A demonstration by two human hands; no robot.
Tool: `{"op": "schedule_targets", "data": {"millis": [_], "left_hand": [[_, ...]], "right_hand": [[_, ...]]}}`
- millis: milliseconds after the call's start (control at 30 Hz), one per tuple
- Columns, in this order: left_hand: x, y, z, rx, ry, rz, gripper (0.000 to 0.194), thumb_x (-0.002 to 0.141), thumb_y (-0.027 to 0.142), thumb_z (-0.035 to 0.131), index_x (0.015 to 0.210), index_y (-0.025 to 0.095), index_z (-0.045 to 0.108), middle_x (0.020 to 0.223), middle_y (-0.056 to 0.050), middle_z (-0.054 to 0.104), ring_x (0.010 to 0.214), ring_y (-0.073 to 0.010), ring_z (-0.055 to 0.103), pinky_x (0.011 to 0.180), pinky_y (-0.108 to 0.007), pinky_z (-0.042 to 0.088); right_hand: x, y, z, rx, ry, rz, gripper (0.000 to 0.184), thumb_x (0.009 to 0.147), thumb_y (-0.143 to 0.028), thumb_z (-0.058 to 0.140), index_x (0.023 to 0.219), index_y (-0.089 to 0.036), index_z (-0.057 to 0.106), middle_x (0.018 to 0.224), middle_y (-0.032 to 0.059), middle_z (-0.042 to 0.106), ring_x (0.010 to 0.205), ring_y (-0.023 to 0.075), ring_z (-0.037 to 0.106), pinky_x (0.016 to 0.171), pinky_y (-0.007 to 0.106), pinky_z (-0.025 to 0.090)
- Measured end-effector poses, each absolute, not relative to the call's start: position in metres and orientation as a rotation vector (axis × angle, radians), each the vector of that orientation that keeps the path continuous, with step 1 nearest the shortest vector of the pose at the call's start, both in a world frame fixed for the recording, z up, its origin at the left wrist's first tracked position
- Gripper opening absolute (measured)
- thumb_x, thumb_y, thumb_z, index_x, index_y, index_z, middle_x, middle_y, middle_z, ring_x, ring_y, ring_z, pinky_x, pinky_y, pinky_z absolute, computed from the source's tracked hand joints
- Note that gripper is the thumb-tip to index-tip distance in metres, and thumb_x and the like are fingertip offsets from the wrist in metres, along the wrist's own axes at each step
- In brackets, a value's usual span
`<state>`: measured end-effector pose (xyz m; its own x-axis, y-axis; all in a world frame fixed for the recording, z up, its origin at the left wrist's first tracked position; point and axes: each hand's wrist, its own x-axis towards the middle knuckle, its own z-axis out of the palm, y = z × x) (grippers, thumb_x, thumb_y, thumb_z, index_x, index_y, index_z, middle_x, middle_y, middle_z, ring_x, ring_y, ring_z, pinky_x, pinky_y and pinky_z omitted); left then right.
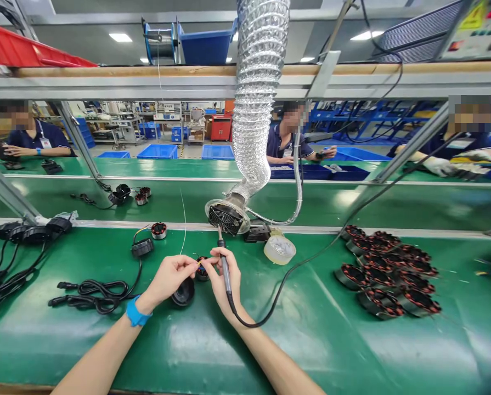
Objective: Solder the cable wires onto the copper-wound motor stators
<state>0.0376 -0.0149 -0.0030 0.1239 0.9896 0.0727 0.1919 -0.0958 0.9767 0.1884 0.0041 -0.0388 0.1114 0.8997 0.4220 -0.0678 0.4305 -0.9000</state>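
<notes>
My left hand (169, 278), with a blue band on the wrist, pinches a thin yellow wire (199, 263) between thumb and fingertips. My right hand (227, 282) holds a soldering iron (224, 267), its tip pointing up and away, while thumb and finger also meet at the wire. Just beyond the fingertips, partly hidden, lies a motor stator (202, 273) with copper windings. A round black housing (183, 294) rests on the green table below my left fingers. Whether solder joins the wire ends is too small to tell.
An extractor fan (229, 216) hangs ahead on a silver duct (257, 99). Right of it stands a round tub (280, 249). Several stators (385, 269) cluster at right, beyond the iron's cord (282, 285). Black cables (101, 293) lie left. Co-workers sit across.
</notes>
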Motion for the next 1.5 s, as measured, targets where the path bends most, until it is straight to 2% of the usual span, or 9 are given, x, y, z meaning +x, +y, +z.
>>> {"op": "schedule_targets", "data": {"millis": [200,400,800,933,1067,1200,1333,1500], "left_hand": [[0.038,-0.015,-0.003,1.442,1.231,1.106,0.032,0.081,0.044,0.067,0.078,0.012,0.070,0.065,-0.002,0.060,0.061,-0.0121,0.048,0.059,-0.023,0.038],[0.037,-0.013,-0.007,1.440,1.181,1.132,0.031,0.081,0.043,0.069,0.076,0.012,0.069,0.067,-0.003,0.061,0.062,-0.0115,0.048,0.060,-0.023,0.039],[0.038,-0.013,-0.004,1.429,1.243,1.107,0.032,0.081,0.043,0.067,0.084,0.012,0.071,0.076,-0.005,0.067,0.067,-0.0140,0.053,0.064,-0.025,0.041],[0.037,-0.011,-0.004,1.424,1.242,1.111,0.030,0.081,0.041,0.065,0.082,0.012,0.070,0.079,-0.007,0.069,0.071,-0.0166,0.058,0.067,-0.026,0.044],[0.040,-0.012,-0.006,1.561,1.246,1.050,0.020,0.082,0.030,0.057,0.080,0.013,0.068,0.077,-0.006,0.069,0.072,-0.0176,0.059,0.067,-0.026,0.044],[0.049,-0.017,-0.008,1.828,1.336,0.895,0.018,0.079,0.019,0.051,0.071,0.014,0.066,0.069,-0.003,0.065,0.065,-0.0158,0.055,0.063,-0.024,0.039],[0.050,-0.021,-0.006,1.823,1.304,0.857,0.024,0.084,0.025,0.050,0.068,0.014,0.064,0.061,0.000,0.057,0.058,-0.0130,0.046,0.056,-0.023,0.032],[0.038,-0.019,0.000,1.616,1.241,0.887,0.034,0.085,0.043,0.058,0.071,0.013,0.066,0.059,0.000,0.054,0.057,-0.0126,0.044,0.055,-0.024,0.032]], "right_hand": [[0.186,0.006,-0.046,-0.777,-1.244,0.969,0.027,0.082,-0.023,0.069,0.105,-0.021,0.054,0.086,0.0012,0.064,0.071,0.0140,0.064,0.070,0.028,0.052],[0.184,0.005,-0.045,-0.726,-1.180,1.018,0.029,0.082,-0.025,0.070,0.106,-0.021,0.055,0.089,0.0032,0.063,0.076,0.0152,0.065,0.066,0.027,0.054],[0.182,0.005,-0.044,-0.732,-1.234,0.956,0.026,0.083,-0.024,0.066,0.106,-0.022,0.053,0.091,0.0031,0.062,0.073,0.0146,0.065,0.067,0.028,0.055],[0.185,0.003,-0.042,-0.808,-1.339,0.800,0.025,0.084,-0.021,0.065,0.107,-0.023,0.055,0.096,0.0035,0.060,0.077,0.0156,0.066,0.073,0.031,0.056],[0.188,-0.003,-0.033,-0.817,-1.537,0.540,0.034,0.083,-0.019,0.068,0.113,-0.025,0.057,0.105,0.0058,0.057,0.093,0.0199,0.063,0.085,0.036,0.054],[0.188,-0.007,-0.027,-0.682,-1.639,0.553,0.031,0.089,-0.015,0.059,0.118,-0.028,0.055,0.107,0.0055,0.057,0.095,0.0184,0.065,0.089,0.036,0.054],[0.189,-0.006,-0.027,-0.700,-1.635,0.578,0.027,0.091,-0.012,0.054,0.113,-0.027,0.057,0.097,0.0034,0.056,0.086,0.0166,0.065,0.082,0.033,0.056],[0.191,-0.003,-0.027,-0.783,-1.552,0.663,0.022,0.086,-0.012,0.058,0.103,-0.025,0.058,0.096,0.0023,0.055,0.075,0.0143,0.065,0.071,0.029,0.057]]}}
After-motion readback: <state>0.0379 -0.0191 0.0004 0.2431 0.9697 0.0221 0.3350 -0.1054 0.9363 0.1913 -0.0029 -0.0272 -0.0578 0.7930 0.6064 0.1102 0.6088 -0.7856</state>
